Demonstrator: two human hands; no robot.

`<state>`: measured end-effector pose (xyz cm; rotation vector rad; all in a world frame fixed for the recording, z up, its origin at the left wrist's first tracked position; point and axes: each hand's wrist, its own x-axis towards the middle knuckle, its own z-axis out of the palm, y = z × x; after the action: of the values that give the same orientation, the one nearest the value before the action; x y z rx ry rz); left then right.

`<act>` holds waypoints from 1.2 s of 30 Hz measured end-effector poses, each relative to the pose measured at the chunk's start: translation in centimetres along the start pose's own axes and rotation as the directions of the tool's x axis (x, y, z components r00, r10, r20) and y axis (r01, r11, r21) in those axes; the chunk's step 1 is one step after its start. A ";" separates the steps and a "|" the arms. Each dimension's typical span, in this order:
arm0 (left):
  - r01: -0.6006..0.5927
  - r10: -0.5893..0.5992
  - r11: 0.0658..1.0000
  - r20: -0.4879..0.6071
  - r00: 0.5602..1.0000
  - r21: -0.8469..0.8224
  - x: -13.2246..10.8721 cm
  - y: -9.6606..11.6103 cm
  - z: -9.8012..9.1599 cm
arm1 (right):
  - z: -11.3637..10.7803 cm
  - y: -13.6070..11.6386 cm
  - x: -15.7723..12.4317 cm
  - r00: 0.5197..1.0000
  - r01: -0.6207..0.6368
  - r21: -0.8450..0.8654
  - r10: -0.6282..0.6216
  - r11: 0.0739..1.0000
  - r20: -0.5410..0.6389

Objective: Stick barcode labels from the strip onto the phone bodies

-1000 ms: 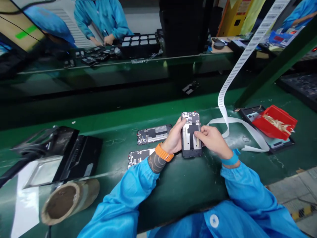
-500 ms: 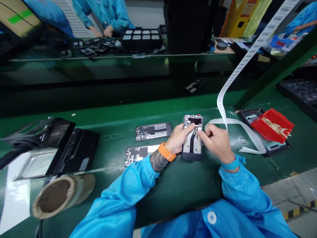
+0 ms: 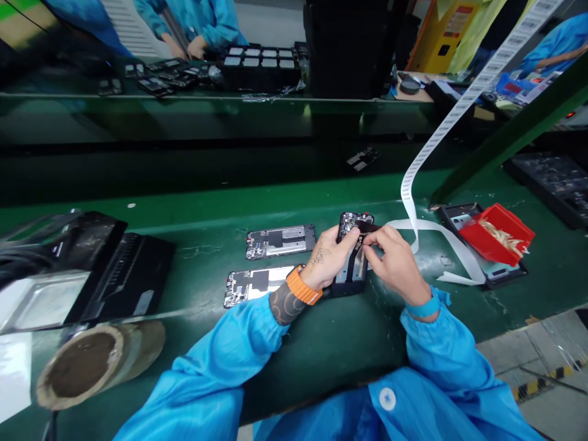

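Note:
An opened phone point(image 3: 350, 286) with bare inner parts and a dark ribbon strip is in my left hand point(image 3: 327, 258), the thumb lying across its upper part. My right hand point(image 3: 395, 260) is at the phone's right side, thumb and forefinger pinched on a thin black piece point(image 3: 368, 226) at the phone's top. Whether that piece is still joined to the phone I cannot tell. To the left lie two more opened phones, an upper one point(image 3: 281, 241) and a lower one point(image 3: 260, 286), partly behind my left wrist.
On the right, a paper label strip point(image 3: 432, 144) hangs down to the table near a red bin point(image 3: 487, 236) on a dark tray point(image 3: 505, 278). Tape roll point(image 3: 142, 349) and black equipment point(image 3: 147, 275) stand left. A co-worker's hands point(image 3: 186, 48) are across the bench.
The phone is now tilted in my left hand. My right fingers have moved slightly up, and the black piece at the phone's top now shows between them. The whole view has shifted slightly.

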<state>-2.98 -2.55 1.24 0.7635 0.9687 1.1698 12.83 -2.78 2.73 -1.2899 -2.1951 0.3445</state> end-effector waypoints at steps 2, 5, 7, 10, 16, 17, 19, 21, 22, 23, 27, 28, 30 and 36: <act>0.065 -0.055 0.992 0.094 0.994 -0.110 -0.1 0.2 0.1 | -0.3 0.2 0.1 1.000 -0.005 -0.013 0.006 1.000 0.030; 0.186 -0.140 0.955 0.201 0.970 -0.230 -0.1 0.5 0.0 | -0.5 0.4 0.2 0.997 -0.005 -0.048 0.009 0.999 0.081; 0.277 -0.204 0.922 0.269 0.941 -0.270 0.0 0.7 -0.1 | -0.4 0.4 0.2 0.993 0.002 -0.080 0.007 0.997 0.116; 0.389 -0.269 0.866 0.364 0.892 -0.313 0.1 1.1 -0.1 | -0.3 0.3 0.1 0.988 0.013 -0.146 0.010 0.989 0.155; 0.440 -0.322 0.805 0.331 0.887 -0.397 0.9 1.2 -0.6 | -2.3 -0.8 -0.5 0.974 0.076 0.005 -0.075 0.997 0.214; 0.434 -0.328 0.801 0.305 0.894 -0.412 1.1 1.2 -0.7 | -2.8 -1.0 -0.6 0.970 0.088 0.100 -0.109 0.991 0.217; 0.408 -0.340 0.803 0.229 0.912 -0.434 1.4 1.3 -1.0 | -3.5 -1.5 -0.9 0.967 0.070 0.282 -0.134 0.957 0.216; 0.384 -0.354 0.815 0.152 0.923 -0.435 1.5 1.3 -1.0 | -3.3 -2.2 -1.0 0.978 0.011 0.383 -0.090 0.923 0.188; 0.383 -0.361 0.819 0.135 0.923 -0.427 1.4 1.2 -1.0 | -2.8 -2.6 -1.0 0.987 -0.011 0.395 -0.054 0.919 0.153; 0.386 -0.365 0.822 0.133 0.921 -0.418 1.2 1.2 -0.8 | -2.2 -2.9 -1.0 0.994 -0.021 0.381 -0.020 0.924 0.103; 0.389 -0.332 0.836 0.207 0.920 -0.388 0.2 0.9 0.3 | 0.7 -3.5 -0.5 0.997 -0.002 0.229 0.019 0.973 -0.072; 0.376 -0.315 0.843 0.213 0.925 -0.385 -0.1 0.9 0.6 | 1.2 -3.4 -0.3 0.997 0.002 0.205 0.014 0.979 -0.078; 0.350 -0.288 0.857 0.213 0.934 -0.377 -0.5 1.0 1.0 | 1.7 -3.0 -0.2 0.997 0.018 0.192 -0.004 0.981 -0.074; 0.322 -0.273 0.897 0.194 0.942 -0.302 -0.6 0.6 1.0 | 1.1 -2.6 -0.1 0.998 0.015 0.289 0.003 0.957 -0.058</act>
<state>-2.38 -2.97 2.29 0.4056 0.7107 0.9574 10.37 -4.12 2.99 -1.1170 -2.0100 0.5949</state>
